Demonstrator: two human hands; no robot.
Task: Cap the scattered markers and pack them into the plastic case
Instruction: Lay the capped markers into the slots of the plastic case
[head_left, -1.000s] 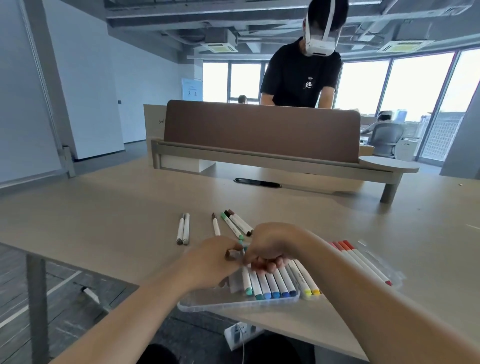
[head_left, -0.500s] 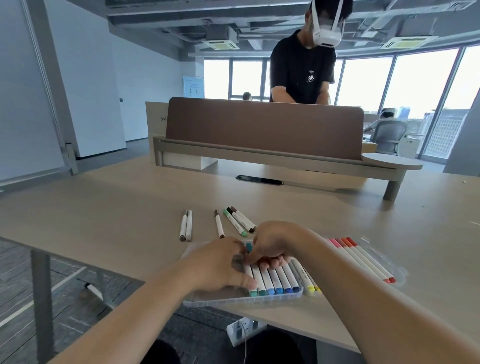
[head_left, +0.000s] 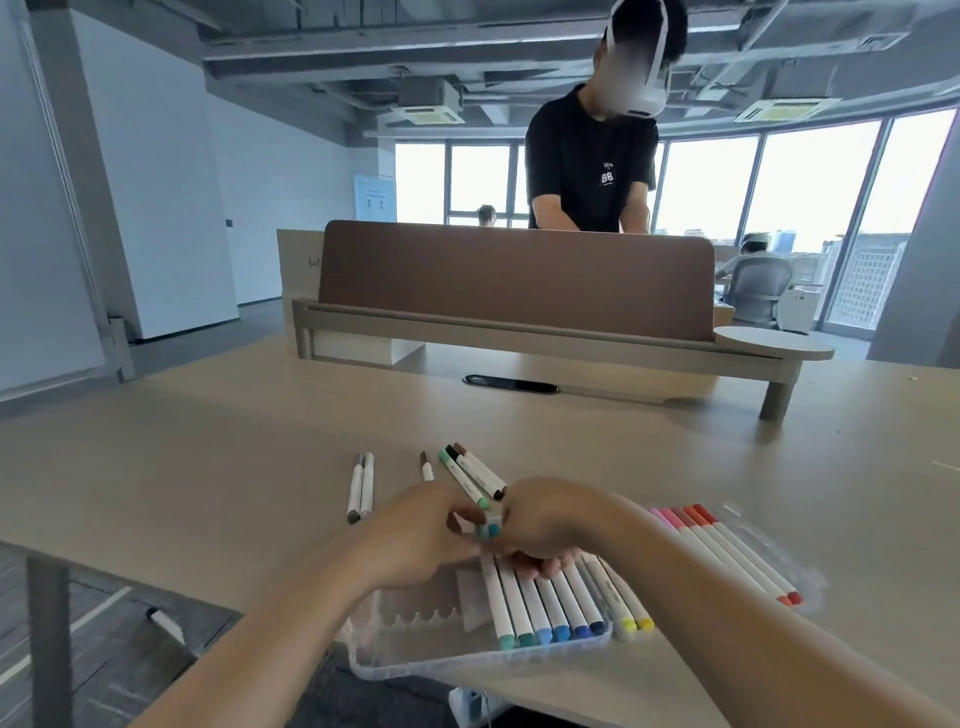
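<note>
A teal marker (head_left: 490, 526), white-barrelled with a glossy coloured end, sits between both hands just above the clear plastic case (head_left: 467, 670); the case is shallow with scalloped slots, lies at the near edge of the pale matte surface (head_left: 208, 467) and holds a row of slim white markers (head_left: 545, 603); left hand (head_left: 426, 532) and right hand (head_left: 550, 519) meet knuckles up, each grip pinching the teal marker; 6 loose markers (head_left: 470, 475) lie beyond.

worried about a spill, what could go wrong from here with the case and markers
The plastic case sits at the near edge of the table and seems to overhang it; the left hand and right hand pinch a teal marker above it, and pressing down could tip it.
</note>
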